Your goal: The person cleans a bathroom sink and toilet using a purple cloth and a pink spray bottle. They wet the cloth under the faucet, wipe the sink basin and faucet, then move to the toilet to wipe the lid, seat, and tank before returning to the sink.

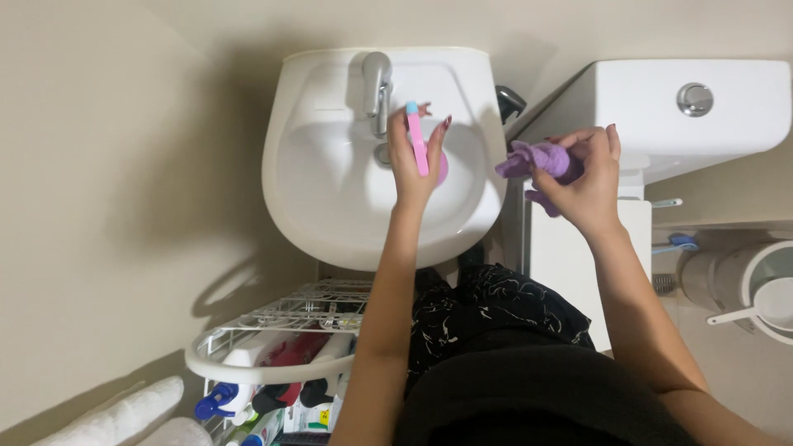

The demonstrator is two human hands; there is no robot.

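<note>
My left hand [411,161] is over the white sink [330,198], gripping a pink spray bottle [418,144] with a light blue tip, held just in front of the chrome tap [377,87]. My right hand [588,177] is to the right of the basin, closed on a bunched purple cloth [537,161]. The cloth hangs between the sink's right rim and the white toilet cistern [702,124].
A chrome flush button [695,98] sits on the cistern top. Below the sink stands a white wire rack [281,330] with several cleaning bottles. Rolled white towels [124,417] lie at lower left. A toilet brush holder [756,289] is at the right.
</note>
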